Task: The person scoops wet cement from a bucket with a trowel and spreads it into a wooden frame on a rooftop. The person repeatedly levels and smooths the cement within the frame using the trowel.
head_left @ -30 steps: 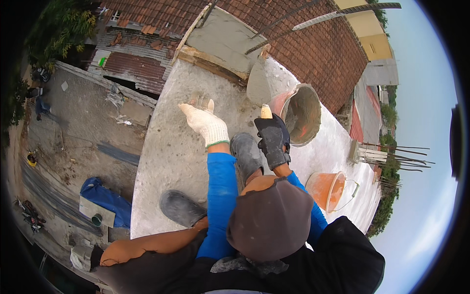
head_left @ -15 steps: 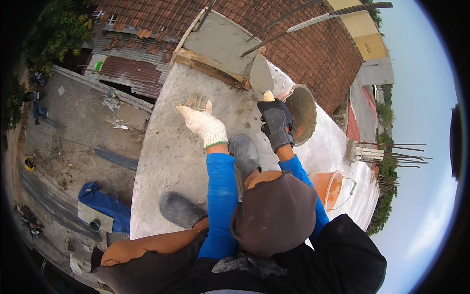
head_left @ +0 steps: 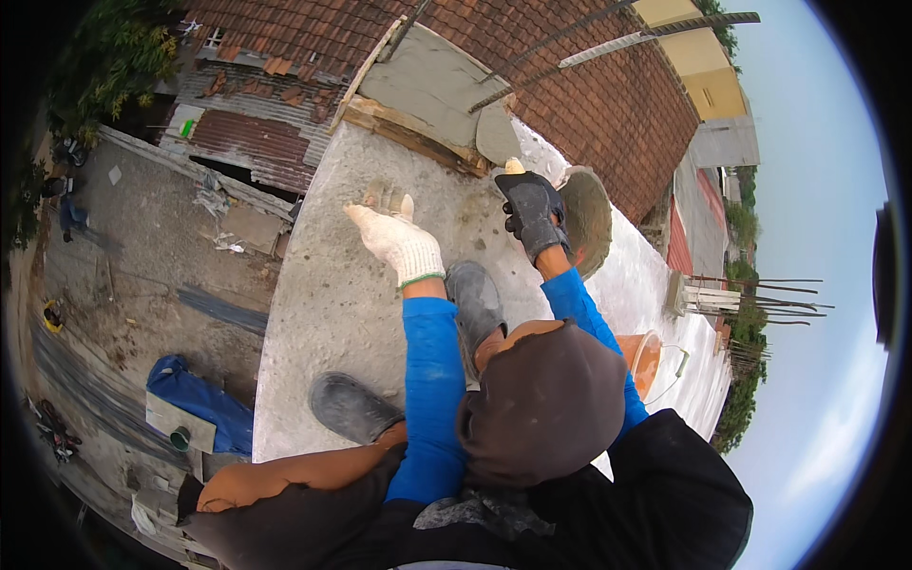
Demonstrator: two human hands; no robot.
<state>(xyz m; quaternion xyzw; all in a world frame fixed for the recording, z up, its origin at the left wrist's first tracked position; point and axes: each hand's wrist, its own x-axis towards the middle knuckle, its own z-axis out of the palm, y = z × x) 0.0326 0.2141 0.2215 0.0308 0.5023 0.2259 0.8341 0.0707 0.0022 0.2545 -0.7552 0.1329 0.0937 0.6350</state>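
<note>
My left hand [head_left: 394, 242], in a white knit glove, reaches out over the concrete ledge [head_left: 332, 304] with its fingers stretched and apart, holding nothing visible. My right hand [head_left: 534, 214], in a black glove, is closed round the pale handle of a trowel [head_left: 498, 135]. Its grey blade points away from me, close to the end of a wooden board [head_left: 413, 135] that edges a patch of smooth wet mortar [head_left: 432, 81]. Just right of this hand, a round mortar-caked bucket [head_left: 589, 223] stands tilted, partly hidden behind the hand.
An orange bucket [head_left: 641, 361] with a wire handle stands right of my knee. Steel bars [head_left: 608, 47] jut over the mortar. Left of the ledge is a drop to the ground [head_left: 142, 256], where people are. Tiled roofs [head_left: 608, 114] lie beyond.
My right hand and the trowel have shifted slightly up and to the left. The caked bucket shows less of its opening. My left hand has hardly moved.
</note>
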